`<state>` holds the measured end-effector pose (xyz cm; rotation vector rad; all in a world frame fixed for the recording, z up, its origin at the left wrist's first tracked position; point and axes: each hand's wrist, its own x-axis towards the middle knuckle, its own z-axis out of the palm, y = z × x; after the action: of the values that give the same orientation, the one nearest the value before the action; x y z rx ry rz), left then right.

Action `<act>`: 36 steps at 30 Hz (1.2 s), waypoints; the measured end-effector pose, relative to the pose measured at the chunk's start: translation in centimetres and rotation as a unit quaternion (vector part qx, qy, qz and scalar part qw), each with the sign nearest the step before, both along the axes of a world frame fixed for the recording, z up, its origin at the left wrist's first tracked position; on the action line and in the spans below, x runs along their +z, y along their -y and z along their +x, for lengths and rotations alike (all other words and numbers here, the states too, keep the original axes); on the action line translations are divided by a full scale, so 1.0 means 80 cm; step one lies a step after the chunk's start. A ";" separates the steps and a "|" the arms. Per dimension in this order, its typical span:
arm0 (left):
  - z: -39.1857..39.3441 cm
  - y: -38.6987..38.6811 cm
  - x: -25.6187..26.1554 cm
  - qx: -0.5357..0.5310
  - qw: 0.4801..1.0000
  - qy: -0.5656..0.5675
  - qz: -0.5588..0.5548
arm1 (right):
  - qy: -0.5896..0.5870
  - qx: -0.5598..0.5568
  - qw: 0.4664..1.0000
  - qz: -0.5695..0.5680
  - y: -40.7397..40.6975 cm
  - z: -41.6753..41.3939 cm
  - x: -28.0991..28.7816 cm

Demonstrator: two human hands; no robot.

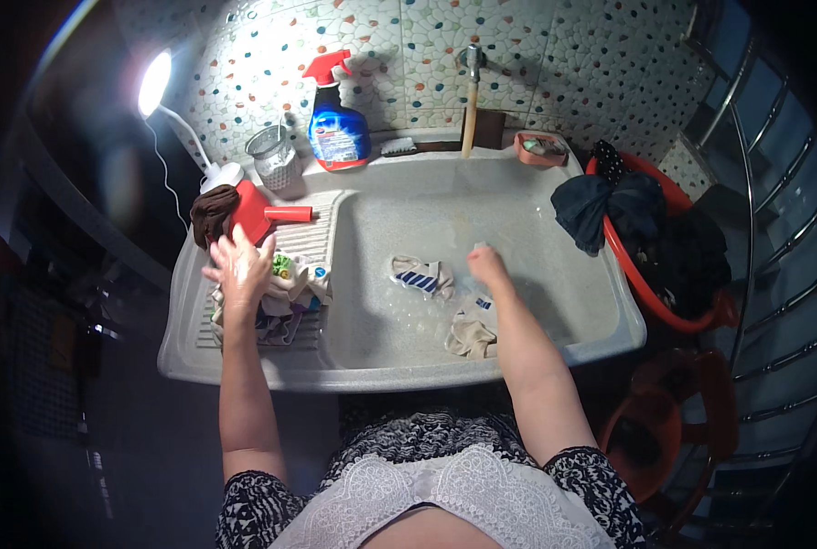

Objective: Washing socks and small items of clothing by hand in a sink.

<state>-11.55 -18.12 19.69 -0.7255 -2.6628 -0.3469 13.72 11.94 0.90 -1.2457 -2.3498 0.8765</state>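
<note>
My left hand (242,271), wet and with fingers spread, is over a heap of small wet clothes (292,285) on the ribbed washboard (316,237) of a stone sink; it holds nothing visible. Inside the basin (395,213), my right hand (487,264) is closed in a fist around a small whitish thing (480,245), mostly hidden by the fingers. Below and left of that fist, a sock with dark blue stripes (419,276) lies in shallow, sudsy water. Nearer the front rim is a pale sock (474,337), partly covered by my right forearm.
A red plastic scoop (249,209) and a dark brown cloth (214,211) lie behind my left hand. Along the back stand a lamp (154,84), a mesh-like cup (275,161), a spray bottle (338,134), a tap (474,65) and a soap dish (540,149). A red tub (618,257) holds dark clothes.
</note>
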 end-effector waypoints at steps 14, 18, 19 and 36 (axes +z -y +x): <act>0.124 -0.194 -0.108 -0.135 0.677 0.672 0.266 | 0.384 0.281 0.877 0.071 0.085 -0.038 -0.020; 0.121 -0.186 -0.159 -0.023 0.629 0.757 0.175 | 0.246 0.133 0.960 -0.011 0.046 -0.036 0.006; 0.113 -0.184 -0.173 -0.021 0.627 0.758 0.179 | 0.153 0.069 0.985 -0.050 0.033 -0.039 0.014; 0.097 -0.180 -0.198 -0.120 0.305 0.880 0.344 | 0.047 0.297 0.851 -0.431 0.088 -0.032 0.143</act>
<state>-3.83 -3.69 3.89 -0.1429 -2.4430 -4.0060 11.12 4.88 12.35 -0.7627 -2.5142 2.3014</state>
